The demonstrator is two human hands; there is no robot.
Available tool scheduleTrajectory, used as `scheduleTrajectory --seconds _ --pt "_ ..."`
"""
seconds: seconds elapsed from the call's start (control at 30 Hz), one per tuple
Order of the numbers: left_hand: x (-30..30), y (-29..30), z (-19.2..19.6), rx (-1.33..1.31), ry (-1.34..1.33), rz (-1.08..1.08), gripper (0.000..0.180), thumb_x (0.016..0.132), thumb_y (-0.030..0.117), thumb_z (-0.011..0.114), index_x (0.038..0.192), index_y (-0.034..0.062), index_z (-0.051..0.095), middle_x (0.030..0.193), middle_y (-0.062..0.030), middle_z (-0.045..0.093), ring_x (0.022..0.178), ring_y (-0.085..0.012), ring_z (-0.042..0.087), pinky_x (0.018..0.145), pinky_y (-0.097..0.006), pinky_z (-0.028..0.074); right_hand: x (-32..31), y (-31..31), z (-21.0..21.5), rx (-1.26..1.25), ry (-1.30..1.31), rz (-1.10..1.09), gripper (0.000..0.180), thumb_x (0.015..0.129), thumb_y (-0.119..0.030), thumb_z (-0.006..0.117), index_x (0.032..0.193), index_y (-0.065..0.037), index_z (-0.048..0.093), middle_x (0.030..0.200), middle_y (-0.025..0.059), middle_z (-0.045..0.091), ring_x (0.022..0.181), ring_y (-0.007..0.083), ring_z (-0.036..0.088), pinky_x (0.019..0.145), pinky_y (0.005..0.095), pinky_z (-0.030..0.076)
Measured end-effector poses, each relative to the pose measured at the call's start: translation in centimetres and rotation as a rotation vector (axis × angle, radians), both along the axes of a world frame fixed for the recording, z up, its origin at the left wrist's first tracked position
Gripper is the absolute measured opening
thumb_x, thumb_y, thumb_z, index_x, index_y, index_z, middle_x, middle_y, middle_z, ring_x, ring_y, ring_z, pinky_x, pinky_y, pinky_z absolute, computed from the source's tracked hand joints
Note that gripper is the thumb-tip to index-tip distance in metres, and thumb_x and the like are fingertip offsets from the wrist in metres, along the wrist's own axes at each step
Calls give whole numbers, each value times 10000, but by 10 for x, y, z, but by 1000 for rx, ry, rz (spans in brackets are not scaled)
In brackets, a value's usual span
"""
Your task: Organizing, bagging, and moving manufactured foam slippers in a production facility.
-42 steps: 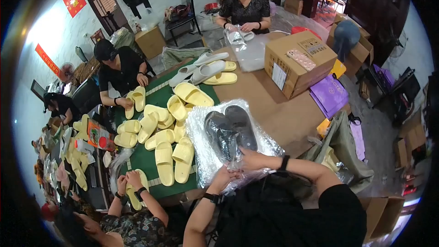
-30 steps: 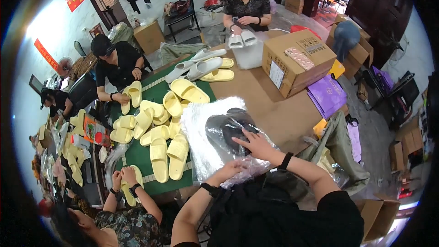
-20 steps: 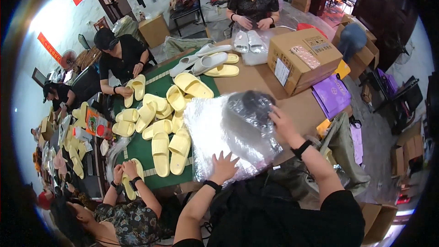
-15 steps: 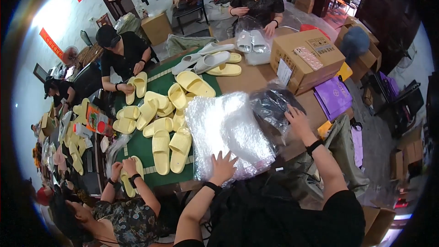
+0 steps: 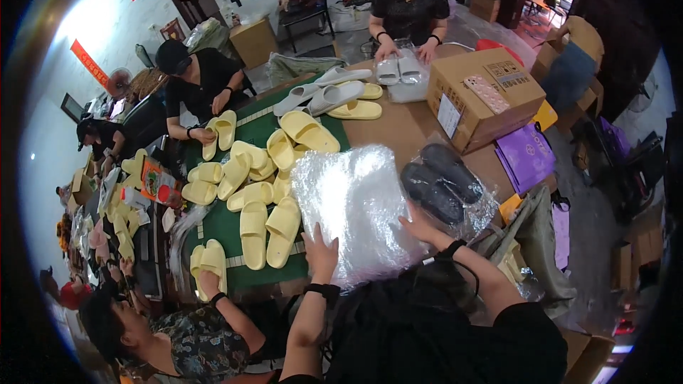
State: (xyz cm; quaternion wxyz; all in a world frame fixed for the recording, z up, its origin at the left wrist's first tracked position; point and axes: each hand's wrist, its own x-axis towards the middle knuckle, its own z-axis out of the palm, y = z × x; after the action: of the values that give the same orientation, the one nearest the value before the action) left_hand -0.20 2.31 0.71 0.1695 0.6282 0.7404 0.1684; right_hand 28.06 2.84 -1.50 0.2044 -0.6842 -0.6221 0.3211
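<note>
A thick stack of clear plastic bags (image 5: pixel 359 206) lies on the table before me. On its left edge rests my left hand (image 5: pixel 321 249), fingers spread, holding nothing. My right hand (image 5: pixel 421 227) is at the right edge of the stack, its fingers apart and nothing in them. Just beyond that hand lies a pair of black slippers (image 5: pixel 445 185) in a clear bag. Left of the stack, pale yellow slippers (image 5: pixel 263 231) spread over a green mat (image 5: pixel 274 281) in loose pairs.
Grey slippers (image 5: pixel 327 96) lie farther back. A cardboard box (image 5: pixel 480 92) carries a pink patterned phone (image 5: pixel 487 92); purple bags (image 5: pixel 525 156) lie beside it. A co-worker opposite handles bagged slippers (image 5: pixel 398 70). Others sit leftward with yellow slippers. A sack (image 5: pixel 537 242) stands at right.
My right hand has left the bagged black slippers and moved left to the stack. My left hand has shifted left along it. The co-worker opposite has lowered both hands onto the bagged slippers.
</note>
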Motion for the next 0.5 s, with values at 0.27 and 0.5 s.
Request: scheduleTrajectory --seconds 0.27,0.5 --pt "-1 -15 -33 -34 23 -65 666 763 263 608 1341 138 304 1362 -272 213 1212 -448 276 967 -514 267 -44 -43 7 4 -466 130 564 809 -403 517 1256 -77 410 1327 322 265 1228 449 282 962 594 222" --pt "-42 -4 -43 305 -177 57 555 773 183 611 1256 33 381 1333 -295 239 1201 -441 288 969 -473 274 -70 -36 8 217 -214 602 459 827 -281 525 1232 -81 443 1328 232 324 1170 379 378 960 454 326"
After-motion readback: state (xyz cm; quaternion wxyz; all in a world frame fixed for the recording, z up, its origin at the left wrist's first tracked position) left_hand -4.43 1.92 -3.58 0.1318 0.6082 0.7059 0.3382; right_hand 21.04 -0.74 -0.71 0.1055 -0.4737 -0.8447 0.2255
